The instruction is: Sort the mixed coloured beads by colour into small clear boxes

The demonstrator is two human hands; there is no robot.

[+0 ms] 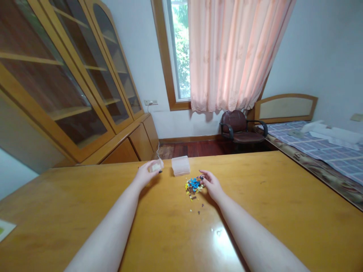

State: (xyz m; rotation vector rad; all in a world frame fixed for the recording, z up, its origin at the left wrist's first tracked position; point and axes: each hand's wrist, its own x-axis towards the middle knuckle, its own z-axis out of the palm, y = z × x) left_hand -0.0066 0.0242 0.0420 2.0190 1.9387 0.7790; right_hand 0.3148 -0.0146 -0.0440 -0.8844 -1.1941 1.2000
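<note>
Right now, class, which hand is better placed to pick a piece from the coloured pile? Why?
The right hand, likely: its fingertips touch the coloured pile; the left hand, apart, holds a small clear item.

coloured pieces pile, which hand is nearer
Right. The right hand touches the pile at its right edge; the left hand is apart to its left, holding a small clear item.

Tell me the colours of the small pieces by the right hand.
The pieces are mostly blue and yellow, some brown; the head view shows them.
</note>
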